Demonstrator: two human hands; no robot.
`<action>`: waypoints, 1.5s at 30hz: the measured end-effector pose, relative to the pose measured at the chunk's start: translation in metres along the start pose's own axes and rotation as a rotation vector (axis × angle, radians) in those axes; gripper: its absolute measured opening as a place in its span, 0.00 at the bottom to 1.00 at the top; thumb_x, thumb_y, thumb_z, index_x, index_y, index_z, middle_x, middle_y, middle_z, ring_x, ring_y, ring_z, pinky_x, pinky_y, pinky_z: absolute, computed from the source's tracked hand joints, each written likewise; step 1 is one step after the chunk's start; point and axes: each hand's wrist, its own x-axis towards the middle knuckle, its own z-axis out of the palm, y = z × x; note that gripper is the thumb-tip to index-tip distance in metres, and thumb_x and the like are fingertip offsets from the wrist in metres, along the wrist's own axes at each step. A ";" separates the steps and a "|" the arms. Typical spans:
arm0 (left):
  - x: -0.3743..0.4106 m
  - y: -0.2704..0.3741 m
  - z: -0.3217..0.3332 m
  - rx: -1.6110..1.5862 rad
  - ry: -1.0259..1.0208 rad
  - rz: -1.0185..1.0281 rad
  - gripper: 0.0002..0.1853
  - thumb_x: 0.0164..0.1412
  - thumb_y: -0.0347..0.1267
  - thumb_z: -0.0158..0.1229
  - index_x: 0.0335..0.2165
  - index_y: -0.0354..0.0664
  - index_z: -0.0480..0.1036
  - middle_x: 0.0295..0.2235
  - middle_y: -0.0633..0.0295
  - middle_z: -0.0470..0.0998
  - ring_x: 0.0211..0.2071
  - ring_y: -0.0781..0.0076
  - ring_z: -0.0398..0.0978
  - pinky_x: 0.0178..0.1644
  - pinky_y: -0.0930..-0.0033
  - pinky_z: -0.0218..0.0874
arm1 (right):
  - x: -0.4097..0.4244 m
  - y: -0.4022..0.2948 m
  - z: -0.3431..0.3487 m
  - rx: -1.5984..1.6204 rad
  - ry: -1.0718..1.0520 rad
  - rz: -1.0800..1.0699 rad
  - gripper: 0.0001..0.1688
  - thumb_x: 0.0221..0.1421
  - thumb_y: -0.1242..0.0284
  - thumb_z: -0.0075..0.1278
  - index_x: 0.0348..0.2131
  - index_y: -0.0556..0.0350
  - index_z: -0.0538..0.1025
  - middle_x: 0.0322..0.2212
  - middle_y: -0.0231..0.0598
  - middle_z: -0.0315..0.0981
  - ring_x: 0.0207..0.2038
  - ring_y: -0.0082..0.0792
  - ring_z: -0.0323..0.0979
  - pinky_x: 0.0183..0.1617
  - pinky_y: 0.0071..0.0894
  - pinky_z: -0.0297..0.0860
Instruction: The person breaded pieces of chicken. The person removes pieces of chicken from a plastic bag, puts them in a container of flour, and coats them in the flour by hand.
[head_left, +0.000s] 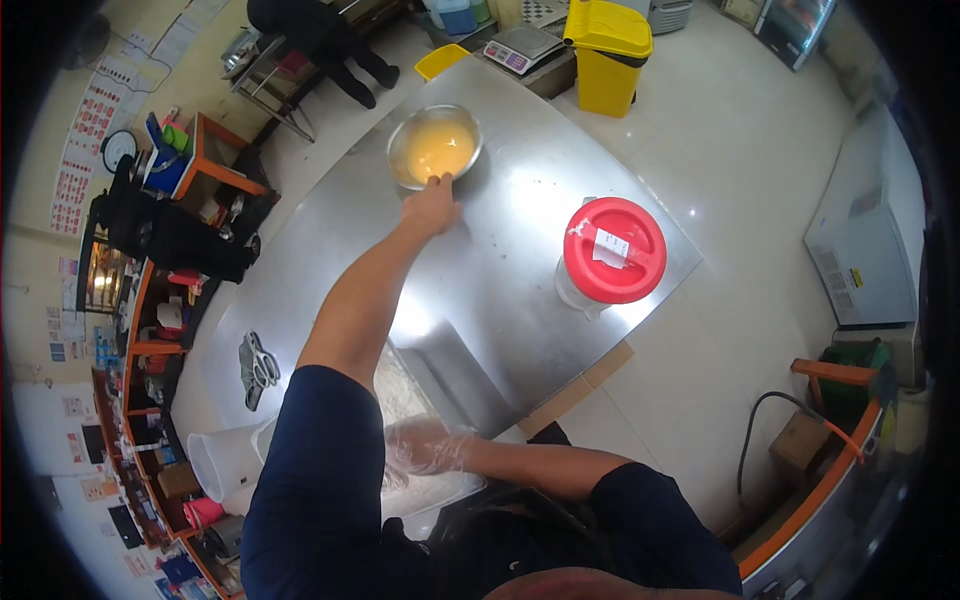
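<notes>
My bare left hand (433, 208) reaches forward to the near rim of a stainless steel bowl (397, 147), its fingers hooked over the edge. Inside the bowl is a yellow liquid (441, 148) that looks like beaten egg. Close to my body, my right hand (427, 448) wears a clear plastic glove and rests over white flour (399, 390) in a shallow tray (466, 491). Its fingertips are partly hidden by my left sleeve, so their grip is unclear. A clear plastic container with a red lid (616, 285) stands on the steel table (517, 330) to the right.
Scissors (264, 367) lie on a dark cloth (250, 382) at left, near a translucent plastic tub (225, 461). Beyond the table stand a scale (521, 49) and a yellow bin (611, 82). Two people in dark clothes (319, 37) are at the far left. A chest freezer (870, 225) is at right.
</notes>
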 end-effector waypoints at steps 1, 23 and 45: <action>-0.012 0.001 0.002 0.005 -0.014 0.022 0.30 0.58 0.39 0.51 0.57 0.42 0.57 0.55 0.51 0.64 0.52 0.52 0.69 0.54 0.51 0.62 | 0.000 0.002 0.001 -0.166 -0.020 -0.027 0.14 0.56 0.66 0.46 0.36 0.56 0.75 0.29 0.41 0.75 0.30 0.39 0.74 0.35 0.35 0.70; -0.276 0.006 0.021 -0.138 -0.279 0.451 0.26 0.59 0.42 0.50 0.54 0.44 0.67 0.45 0.50 0.75 0.47 0.51 0.73 0.49 0.54 0.64 | -0.027 -0.012 0.077 -1.139 -0.404 0.144 0.20 0.56 0.66 0.40 0.42 0.64 0.71 0.34 0.55 0.74 0.40 0.51 0.74 0.47 0.47 0.67; -0.633 -0.075 0.085 -1.386 0.590 0.062 0.12 0.62 0.28 0.52 0.43 0.32 0.70 0.30 0.61 0.73 0.31 0.76 0.70 0.38 0.74 0.64 | -0.103 -0.134 0.122 -0.807 0.294 0.239 0.33 0.55 0.62 0.46 0.55 0.64 0.65 0.47 0.57 0.70 0.46 0.44 0.71 0.51 0.37 0.67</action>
